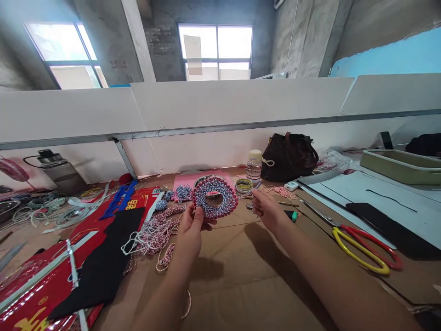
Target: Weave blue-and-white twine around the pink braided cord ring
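My left hand (194, 221) grips the lower left edge of a round woven cord ring (228, 198), blue and white with a red rim and an open centre. The ring is held up above the brown work surface. To its right, my right hand (263, 204) is closed in a pinch around a thin tool with a purplish tip (258, 184). A pale cord appears beside those fingers. Behind the ring, a round tin partly shows over a pink sheet (224, 176).
Red-and-white cord (161, 233) lies left of the ring. Large scissors (358, 246) with red and yellow handles lie at right. Behind are a jar (254, 165), a small tin (244, 185) and a dark bag (289, 157). A grey bottle (62, 172) stands far left.
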`<state>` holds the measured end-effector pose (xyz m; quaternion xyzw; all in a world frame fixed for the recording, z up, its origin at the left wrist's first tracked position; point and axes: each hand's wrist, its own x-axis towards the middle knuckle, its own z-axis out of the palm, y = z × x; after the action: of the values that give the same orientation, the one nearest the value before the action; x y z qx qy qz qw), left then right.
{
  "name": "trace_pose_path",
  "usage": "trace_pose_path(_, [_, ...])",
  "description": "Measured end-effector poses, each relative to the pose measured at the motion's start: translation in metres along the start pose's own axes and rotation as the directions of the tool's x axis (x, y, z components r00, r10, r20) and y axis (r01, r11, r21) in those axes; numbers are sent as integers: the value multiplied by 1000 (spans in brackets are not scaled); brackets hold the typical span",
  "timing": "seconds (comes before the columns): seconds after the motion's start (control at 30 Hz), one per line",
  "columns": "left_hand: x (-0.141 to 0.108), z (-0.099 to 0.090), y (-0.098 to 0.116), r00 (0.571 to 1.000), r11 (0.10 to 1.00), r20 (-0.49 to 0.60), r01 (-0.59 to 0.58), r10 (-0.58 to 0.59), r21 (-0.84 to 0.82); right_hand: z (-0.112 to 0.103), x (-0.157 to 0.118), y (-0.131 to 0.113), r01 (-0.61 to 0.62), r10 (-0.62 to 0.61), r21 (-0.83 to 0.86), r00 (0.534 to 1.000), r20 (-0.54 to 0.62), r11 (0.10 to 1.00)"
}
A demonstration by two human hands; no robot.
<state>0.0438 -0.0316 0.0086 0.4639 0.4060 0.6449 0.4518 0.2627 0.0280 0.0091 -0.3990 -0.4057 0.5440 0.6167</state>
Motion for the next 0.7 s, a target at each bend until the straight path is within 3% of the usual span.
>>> trace_pose_path(0.17, [2, -5, 2, 1000, 1000, -21, 16, -15, 26, 4, -6, -5, 70, -68, -16, 989, 130, 997])
trace_pose_path(0.4, [0, -2, 7, 995, 994, 0, 96, -96, -50, 13, -19, -8, 148, -110, -74, 921, 373, 986])
trace_pose_path(0.7, [-7, 4, 15, 986, 980, 31, 166, -164, -111, 9, -9, 0, 152, -120, -68, 932, 343, 986])
